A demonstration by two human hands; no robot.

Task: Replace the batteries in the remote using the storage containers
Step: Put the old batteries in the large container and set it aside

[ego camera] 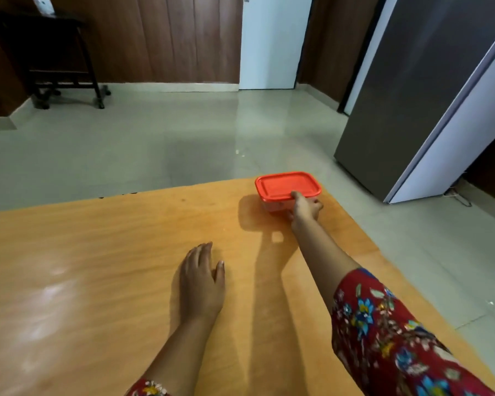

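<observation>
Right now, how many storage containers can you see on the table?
1: a red-lidded container near the table's far right corner, gripped by the right hand. Others may be out of view.

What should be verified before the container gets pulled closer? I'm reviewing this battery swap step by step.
1. Right hand has hold of the red-lidded container: ok, thumb on the rim, fingers at the near side.
2. Lid seated flat: ok, as far as the view shows.
3. Container well in from the table edge: not ok, it sits close to the far edge.
4. Left hand free to help: ok, it rests flat on the wood.
5. Batteries inside the container: cannot tell, the lid hides the contents.
6. Remote within view: not ok, none shows.
</observation>
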